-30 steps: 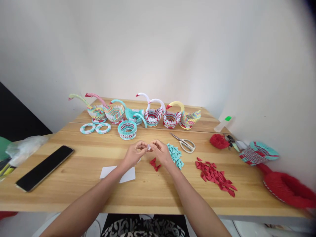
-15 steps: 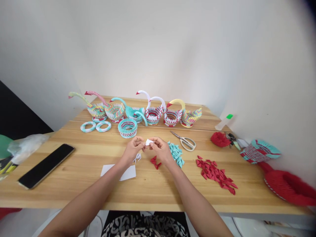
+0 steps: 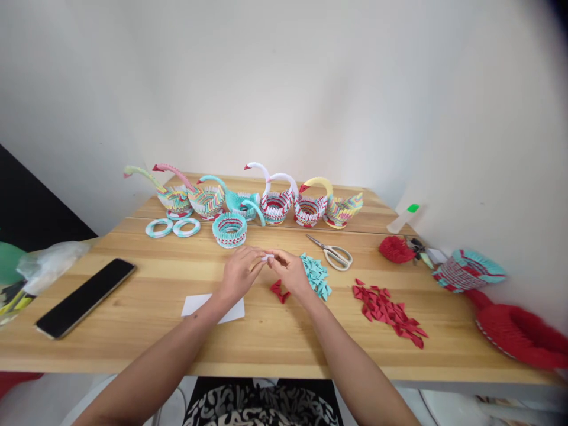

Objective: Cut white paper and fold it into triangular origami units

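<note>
My left hand (image 3: 238, 272) and my right hand (image 3: 290, 271) meet over the middle of the wooden table (image 3: 133, 331). Both pinch a small white folded paper piece (image 3: 268, 257) between their fingertips. A flat white paper sheet (image 3: 195, 305) lies under my left wrist. A few red folded pieces (image 3: 278, 290) lie just below my right hand, and a pile of teal folded pieces (image 3: 316, 276) sits to its right.
A row of paper swans (image 3: 248, 201) lines the back, with a teal paper ring basket (image 3: 229, 229) and two flat rings (image 3: 173, 227). Scissors (image 3: 332, 254), a red pieces pile (image 3: 390, 310), a phone (image 3: 84, 297), a plastic bag (image 3: 44, 263) and red and teal paper models (image 3: 470, 275) lie around.
Both hands have lowered slightly toward the table and the white piece, open and raised half a second ago, is now pressed flatter between the fingertips.
</note>
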Motion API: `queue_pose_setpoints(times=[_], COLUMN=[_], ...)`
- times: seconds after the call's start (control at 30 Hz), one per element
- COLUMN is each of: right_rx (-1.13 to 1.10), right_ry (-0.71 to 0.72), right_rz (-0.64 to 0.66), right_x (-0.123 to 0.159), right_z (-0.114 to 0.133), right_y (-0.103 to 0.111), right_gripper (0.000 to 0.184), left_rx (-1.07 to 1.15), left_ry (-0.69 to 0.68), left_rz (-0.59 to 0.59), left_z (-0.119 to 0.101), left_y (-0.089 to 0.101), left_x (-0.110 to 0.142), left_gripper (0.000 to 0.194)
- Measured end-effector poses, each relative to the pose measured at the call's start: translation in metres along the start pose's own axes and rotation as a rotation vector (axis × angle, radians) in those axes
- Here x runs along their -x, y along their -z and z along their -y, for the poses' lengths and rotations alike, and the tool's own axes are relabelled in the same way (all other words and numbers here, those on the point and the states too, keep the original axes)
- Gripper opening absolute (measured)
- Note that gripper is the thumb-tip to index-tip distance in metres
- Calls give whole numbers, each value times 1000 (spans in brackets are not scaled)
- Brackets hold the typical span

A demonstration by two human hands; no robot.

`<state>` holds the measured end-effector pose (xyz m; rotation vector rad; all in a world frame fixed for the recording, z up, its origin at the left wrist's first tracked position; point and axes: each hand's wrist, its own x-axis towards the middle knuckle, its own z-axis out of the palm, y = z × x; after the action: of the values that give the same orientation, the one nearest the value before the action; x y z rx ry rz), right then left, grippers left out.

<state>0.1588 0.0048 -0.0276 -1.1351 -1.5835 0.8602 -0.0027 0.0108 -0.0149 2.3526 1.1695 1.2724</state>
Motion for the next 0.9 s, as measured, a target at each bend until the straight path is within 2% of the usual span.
queue_pose_setpoints(times=[0.23,0.5,0.67,0.9], right_rx=[-15,42,57,-19], right_ry=[-18,38,44,-29], right_rz=[-9,-5,3,-6], right_x=[0,2,2,0], right_z=[0,7,7,2], right_y=[0,0,0,-3], right_gripper=[30,26,24,23], left_rx=[122,320,297,207], left_ry=[129,256,255,198], left_rz=[8,-32,-34,-42], left_z=[-3,-1,-4,-4], left_y=[3,-2,-1,-3], left_x=[-2,-1,-1,1], left_gripper=[15,14,13,13])
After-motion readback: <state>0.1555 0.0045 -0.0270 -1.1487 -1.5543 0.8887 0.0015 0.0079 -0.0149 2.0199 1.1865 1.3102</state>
